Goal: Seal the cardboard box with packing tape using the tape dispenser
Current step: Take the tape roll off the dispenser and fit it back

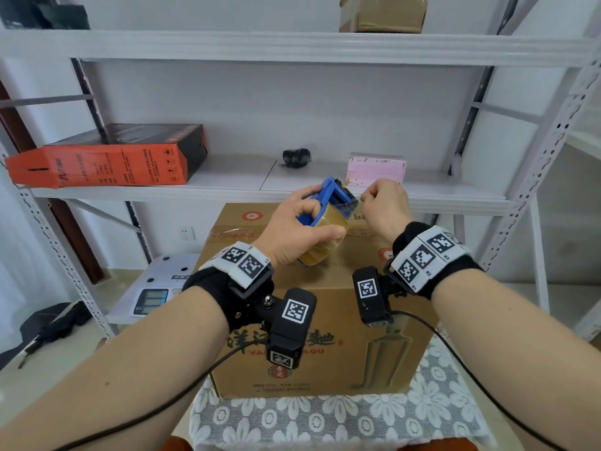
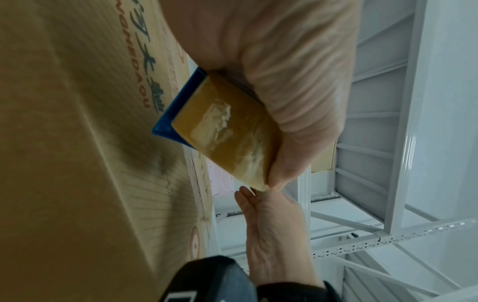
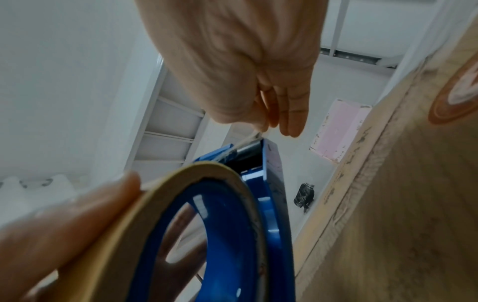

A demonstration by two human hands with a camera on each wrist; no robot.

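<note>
— Left hand wrapped round the blue tape dispenser, thumb along the tape roll; it's held in the air just above the cardboard box. And the right?

— Right hand has thumb and fingertips pinched together on the free tape end at the dispenser's mouth, other fingers curled in.

— How will it handle?

— Dispenser looks light, stiff plastic; holding it by the frame and roll seems right. The tape end is thin, limp and sticky, so I'd guess it folds onto itself or onto a finger if it goes slack. Keep it taut.

— The box?

— Stiff, sitting on a lace-covered surface. An older tape strip already crosses its top.

— Anything in the way?

— Little. The shelf edge sits just behind the box, with a pink box, a black bundle and an orange carton on it. A scale stands left, clear of both hands.
</note>
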